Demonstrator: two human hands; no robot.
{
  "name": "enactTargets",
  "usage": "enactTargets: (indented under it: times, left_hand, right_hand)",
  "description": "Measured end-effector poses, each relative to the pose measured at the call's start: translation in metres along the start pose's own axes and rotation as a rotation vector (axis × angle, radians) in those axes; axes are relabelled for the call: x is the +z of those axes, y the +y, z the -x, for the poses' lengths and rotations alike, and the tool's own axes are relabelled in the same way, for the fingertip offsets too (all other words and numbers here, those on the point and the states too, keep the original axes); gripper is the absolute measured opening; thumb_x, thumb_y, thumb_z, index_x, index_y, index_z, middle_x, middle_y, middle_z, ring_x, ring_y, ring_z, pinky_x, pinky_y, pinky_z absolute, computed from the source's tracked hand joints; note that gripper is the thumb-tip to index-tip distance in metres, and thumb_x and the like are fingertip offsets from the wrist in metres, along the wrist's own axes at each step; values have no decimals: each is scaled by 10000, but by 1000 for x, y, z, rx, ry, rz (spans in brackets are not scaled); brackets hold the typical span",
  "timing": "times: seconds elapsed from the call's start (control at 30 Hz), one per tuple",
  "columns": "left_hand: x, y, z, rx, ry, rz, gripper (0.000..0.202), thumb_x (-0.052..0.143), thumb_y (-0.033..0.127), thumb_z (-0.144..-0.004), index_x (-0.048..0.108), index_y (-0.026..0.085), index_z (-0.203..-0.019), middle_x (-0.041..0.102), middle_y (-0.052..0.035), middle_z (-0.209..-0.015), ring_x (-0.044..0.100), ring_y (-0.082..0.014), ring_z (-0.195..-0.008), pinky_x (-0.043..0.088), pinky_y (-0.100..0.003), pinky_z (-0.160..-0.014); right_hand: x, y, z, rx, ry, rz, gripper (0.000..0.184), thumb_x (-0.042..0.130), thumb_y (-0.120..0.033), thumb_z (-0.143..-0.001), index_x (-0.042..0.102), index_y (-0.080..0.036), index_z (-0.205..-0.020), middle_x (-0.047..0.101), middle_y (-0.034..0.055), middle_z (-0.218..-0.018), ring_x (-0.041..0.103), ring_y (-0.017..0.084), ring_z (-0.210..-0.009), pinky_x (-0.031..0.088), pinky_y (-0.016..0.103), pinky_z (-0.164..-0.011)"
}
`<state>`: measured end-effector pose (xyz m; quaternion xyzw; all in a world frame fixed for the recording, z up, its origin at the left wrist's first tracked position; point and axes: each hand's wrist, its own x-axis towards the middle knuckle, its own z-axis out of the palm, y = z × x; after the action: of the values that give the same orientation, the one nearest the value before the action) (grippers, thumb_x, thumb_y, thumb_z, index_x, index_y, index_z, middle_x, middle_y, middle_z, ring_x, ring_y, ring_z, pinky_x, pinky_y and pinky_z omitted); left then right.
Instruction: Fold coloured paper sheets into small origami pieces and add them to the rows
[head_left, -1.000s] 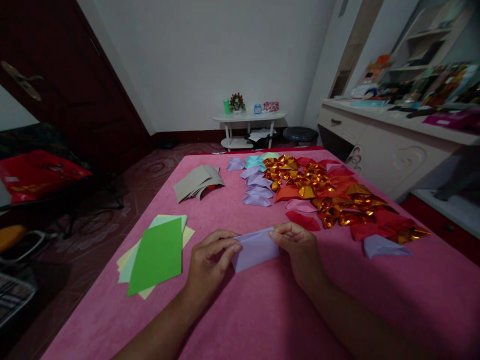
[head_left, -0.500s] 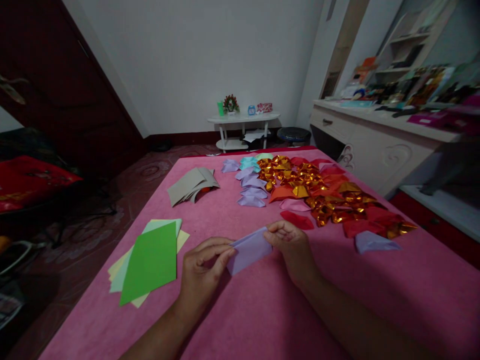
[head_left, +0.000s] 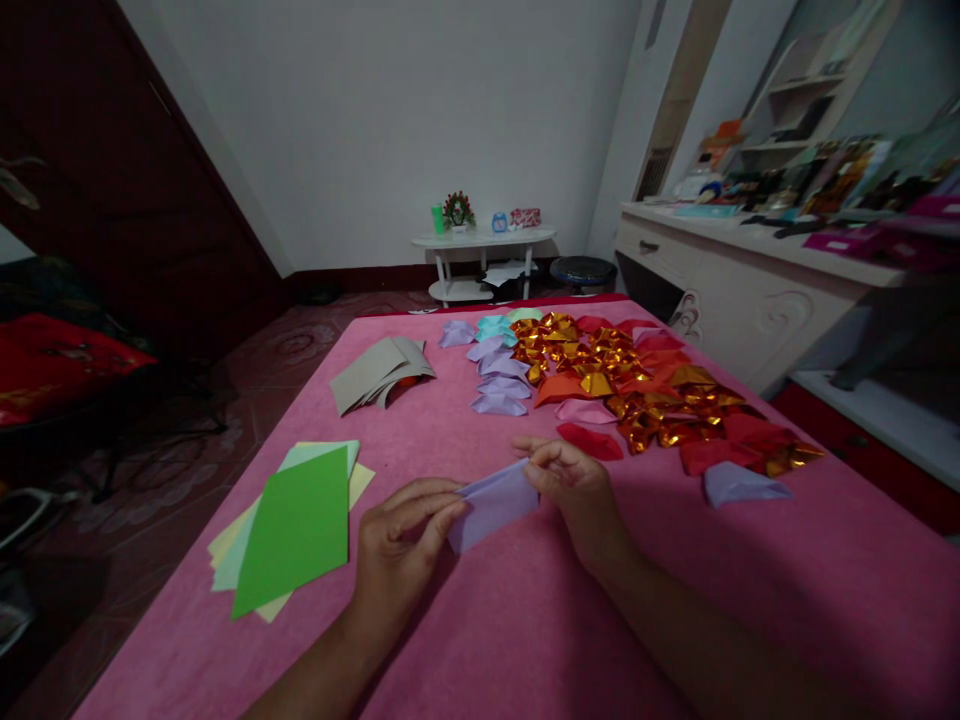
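A folded lilac paper (head_left: 493, 503) is held just above the pink table (head_left: 585, 620) between both hands. My left hand (head_left: 397, 545) pinches its left end with thumb and fingers. My right hand (head_left: 574, 490) pinches its upper right edge with the fingertips closed on it. Just beyond my right hand lie a red folded piece (head_left: 590, 440) and a pink folded piece (head_left: 587, 410).
A stack of flat sheets with a green sheet (head_left: 296, 528) on top lies left of my hands. Grey card sheets (head_left: 379, 370) sit farther back. A heap of gold and red folded pieces (head_left: 645, 395) and lilac folded pieces (head_left: 499, 385) covers the far right. A white cabinet (head_left: 750, 290) stands to the right.
The view has drifted slightly, so everything sits a little further left. My hands keep their pinch on the lilac paper, and its left end has dipped a little.
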<state>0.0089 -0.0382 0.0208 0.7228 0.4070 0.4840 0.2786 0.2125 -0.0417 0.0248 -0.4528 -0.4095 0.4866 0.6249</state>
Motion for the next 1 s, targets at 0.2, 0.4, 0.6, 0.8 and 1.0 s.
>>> enactTargets:
  times: [0.2, 0.4, 0.6, 0.8, 1.0]
  left_hand:
    - [-1, 3, 1, 83, 19, -44, 153, 628, 122, -787, 742, 222, -812, 718, -28, -866, 665, -148, -774, 554, -241, -714]
    - [0, 7, -1, 42, 26, -48, 138, 644, 125, -772, 742, 221, -782, 711, -23, -829, 661, -137, -746, 545, -220, -674]
    - [2, 13, -5, -87, -4, 12, 114, 651, 171, -765, 735, 202, -696, 709, -32, -785, 658, -145, -722, 529, -221, -652]
    - [1, 14, -5, -246, -69, 181, 139, 651, 225, -773, 733, 187, -668, 708, -53, -763, 667, -181, -769, 532, -245, -668]
    - [0, 17, -1, -163, -10, 123, 89, 673, 200, -757, 746, 209, -707, 714, -34, -762, 657, -150, -697, 532, -220, -620]
  right_hand:
    - [-1, 2, 0, 95, -24, -64, 136, 709, -256, -681, 598, -178, -665, 699, 58, -889, 603, 153, -726, 430, 236, -618]
    - [-1, 5, 0, 96, 20, -86, 137, 726, -244, -644, 610, -172, -638, 674, 14, -721, 557, 118, -612, 395, 216, -554]
    - [0, 5, 2, 73, 93, -60, 102, 724, -228, -635, 646, -164, -644, 670, 9, -688, 558, 117, -618, 403, 220, -578]
    - [-2, 6, 1, 61, 72, -53, 101, 707, -232, -662, 629, -169, -654, 663, 7, -688, 543, 116, -596, 393, 222, -556]
    - [2, 2, 1, 86, 16, -48, 159, 697, -287, -672, 576, -186, -662, 611, -2, -669, 516, 126, -598, 382, 225, -544]
